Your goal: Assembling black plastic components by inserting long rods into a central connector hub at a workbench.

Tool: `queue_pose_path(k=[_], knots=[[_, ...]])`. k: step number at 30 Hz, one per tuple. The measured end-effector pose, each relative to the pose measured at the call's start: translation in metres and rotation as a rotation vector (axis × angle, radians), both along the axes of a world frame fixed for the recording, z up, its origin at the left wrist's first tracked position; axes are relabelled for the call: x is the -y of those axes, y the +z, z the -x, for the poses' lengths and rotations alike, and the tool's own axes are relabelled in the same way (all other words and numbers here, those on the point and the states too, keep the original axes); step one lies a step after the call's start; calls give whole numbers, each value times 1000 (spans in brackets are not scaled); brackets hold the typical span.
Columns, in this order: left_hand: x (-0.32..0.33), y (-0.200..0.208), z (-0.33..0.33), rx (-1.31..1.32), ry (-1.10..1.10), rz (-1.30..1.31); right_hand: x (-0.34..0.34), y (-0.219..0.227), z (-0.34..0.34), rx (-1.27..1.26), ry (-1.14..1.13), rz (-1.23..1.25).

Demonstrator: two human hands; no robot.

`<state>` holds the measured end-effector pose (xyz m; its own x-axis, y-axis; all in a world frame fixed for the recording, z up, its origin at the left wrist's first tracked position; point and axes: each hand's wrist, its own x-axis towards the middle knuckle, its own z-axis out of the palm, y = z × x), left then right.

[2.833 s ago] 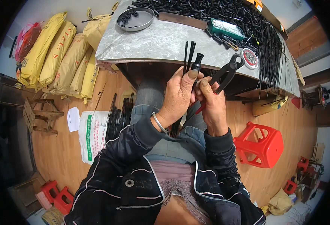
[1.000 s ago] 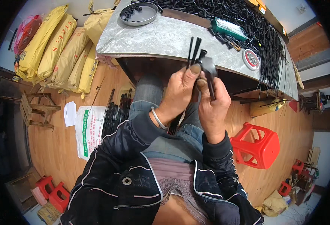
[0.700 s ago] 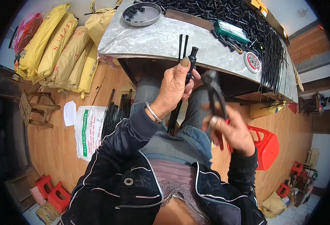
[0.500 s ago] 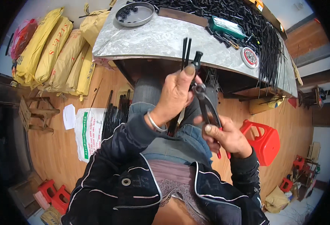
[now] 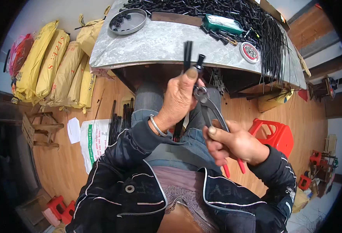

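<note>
My left hand [image 5: 177, 93] is closed around a bundle of thin black rods [image 5: 187, 54] and a short black tubular piece [image 5: 201, 60] with a flared end. Both point up and away above the thumb. In my right hand [image 5: 237, 141] is a pair of pincers [image 5: 217, 112] with dark metal arms and red grips, its handles somewhat apart. The rounded pincer head sits against the lower part of the black piece, beside my left fingers. Whether its jaws bite on anything cannot be made out. Both hands are above my lap.
On the grey marbled table [image 5: 151, 46] lie a round tray [image 5: 139, 27], a heap of black tubes [image 5: 178, 7], a green box [image 5: 221, 25] and a dish of small metal parts [image 5: 250, 52]. A red stool [image 5: 278, 136] stands right; yellow sacks [image 5: 48, 66] lean left.
The pincers' red handles are a little farther apart, and my right hand has shifted slightly down. The rods and tubular piece stay in my left hand. The whole view has turned slightly.
</note>
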<state>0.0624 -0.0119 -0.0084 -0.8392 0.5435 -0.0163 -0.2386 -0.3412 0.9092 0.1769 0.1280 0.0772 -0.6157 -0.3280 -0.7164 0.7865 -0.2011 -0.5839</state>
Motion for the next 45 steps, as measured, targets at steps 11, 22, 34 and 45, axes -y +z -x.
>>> queue_pose_path(k=[11, 22, 34, 45], knots=[[2, -8, 16, 57, -15, 22, -23, -9, 21, -304, 276, -298], [0, -6, 10, 35, -41, 16, -27, 18, 31, -94, 322, -326], [-10, -52, 56, 20, 418, 127, -57, -77, 113, -1179, 400, -1463], [0, 54, 69, -487, 388, 87, -64, -106, 161, -1327, -66, -1930]])
